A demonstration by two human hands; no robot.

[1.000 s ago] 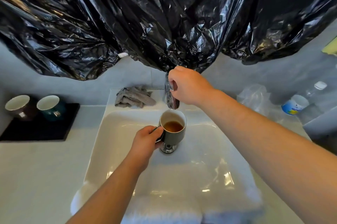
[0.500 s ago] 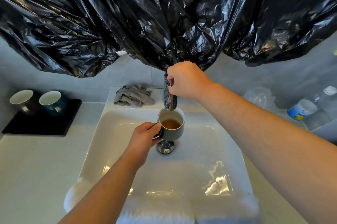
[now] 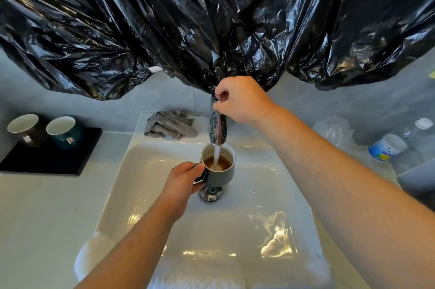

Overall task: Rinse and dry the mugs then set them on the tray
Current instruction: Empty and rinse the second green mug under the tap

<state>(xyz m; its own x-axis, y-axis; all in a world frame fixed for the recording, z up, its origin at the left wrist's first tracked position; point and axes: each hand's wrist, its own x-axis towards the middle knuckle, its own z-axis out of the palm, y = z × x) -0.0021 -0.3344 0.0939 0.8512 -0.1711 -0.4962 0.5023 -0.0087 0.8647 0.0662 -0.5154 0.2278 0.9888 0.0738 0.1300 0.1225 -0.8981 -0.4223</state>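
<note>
Water [image 3: 216, 153] pours from the tap [image 3: 217, 128] into the grey mug [image 3: 220, 174], which the left grip [image 3: 181, 179] grasps by its handle above the sink [image 3: 259, 194] drain. The right grip [image 3: 240, 100] is clenched round the tap's top. Two other mugs [image 3: 62, 130] stand on the black tray [image 3: 47, 161] at the table's [image 3: 47, 218] far left edge

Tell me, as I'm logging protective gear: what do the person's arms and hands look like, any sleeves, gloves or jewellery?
Both are bare. The left hand and left forearm show no glove, sleeve, watch or ring, and the same goes for the right hand and right forearm. No cuff shows before the arms leave the picture.
</note>
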